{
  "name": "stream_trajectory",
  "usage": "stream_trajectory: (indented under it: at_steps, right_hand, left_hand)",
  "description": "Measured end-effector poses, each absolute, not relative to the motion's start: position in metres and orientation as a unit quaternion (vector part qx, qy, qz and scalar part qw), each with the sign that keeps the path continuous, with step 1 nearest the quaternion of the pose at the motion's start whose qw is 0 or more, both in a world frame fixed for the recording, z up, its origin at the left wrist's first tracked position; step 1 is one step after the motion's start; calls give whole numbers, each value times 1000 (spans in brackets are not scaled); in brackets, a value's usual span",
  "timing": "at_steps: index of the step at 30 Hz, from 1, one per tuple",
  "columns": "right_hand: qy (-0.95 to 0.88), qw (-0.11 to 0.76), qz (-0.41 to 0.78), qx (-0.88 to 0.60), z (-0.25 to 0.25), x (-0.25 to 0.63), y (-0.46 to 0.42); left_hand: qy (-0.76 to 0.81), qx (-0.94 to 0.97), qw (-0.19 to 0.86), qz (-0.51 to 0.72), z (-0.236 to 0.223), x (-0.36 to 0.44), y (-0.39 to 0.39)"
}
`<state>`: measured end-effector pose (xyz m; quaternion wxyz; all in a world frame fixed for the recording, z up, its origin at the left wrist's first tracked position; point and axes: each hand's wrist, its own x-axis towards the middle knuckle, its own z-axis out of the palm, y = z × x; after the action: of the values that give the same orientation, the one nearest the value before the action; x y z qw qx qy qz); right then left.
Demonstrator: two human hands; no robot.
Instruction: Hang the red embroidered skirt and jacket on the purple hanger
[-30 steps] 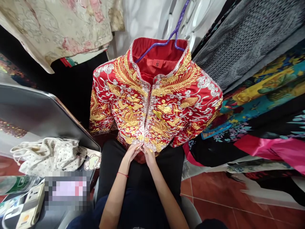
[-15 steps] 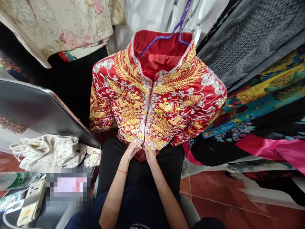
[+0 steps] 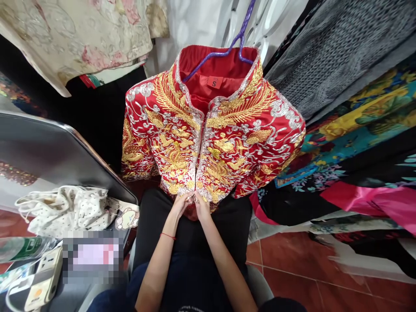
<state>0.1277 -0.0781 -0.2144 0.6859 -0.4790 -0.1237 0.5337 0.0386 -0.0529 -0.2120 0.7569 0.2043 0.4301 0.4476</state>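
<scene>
In front of me a red jacket (image 3: 234,143) with dense gold and silver embroidery hangs upright on a purple hanger (image 3: 242,37). A red tag (image 3: 215,82) marked S shows inside its stand-up collar. Both front edges meet down the middle. At the bottom of that opening my left hand (image 3: 181,203) pinches the hem on the left side. My right hand (image 3: 202,203) pinches the hem right beside it, the two sets of fingertips almost touching. Whatever small fastening lies between the fingertips is hidden.
Hanging clothes crowd the right, among them a grey knit (image 3: 338,56). A floral cream garment (image 3: 97,39) hangs at upper left. On the left are a dark-backed panel (image 3: 55,138), a spotted white cloth bag (image 3: 69,210), a bottle (image 3: 27,248) and a power strip (image 3: 43,277).
Both hands stay pinched at the jacket's lower front. The jacket and hanger appear shifted slightly left in view; otherwise little differs.
</scene>
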Motion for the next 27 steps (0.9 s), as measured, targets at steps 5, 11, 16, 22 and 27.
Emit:
stream_trajectory:
  at_steps: [5, 11, 16, 22, 27]
  right_hand:
    - [-132, 701, 516, -475, -203, 135, -58]
    - [-121, 705, 516, -471, -200, 133, -67]
    - [-116, 702, 511, -482, -200, 128, -91]
    - [-153, 708, 482, -494, -189, 126, -95]
    - [-160, 707, 476, -498, -184, 125, -96]
  left_hand:
    - [432, 197, 766, 433, -211, 41, -65]
    - [392, 154, 783, 458, -193, 46, -64]
    - [347, 107, 823, 436, -171, 48, -57]
    - [323, 77, 843, 424, -148, 50, -59]
    - [325, 71, 841, 428, -142, 52, -63]
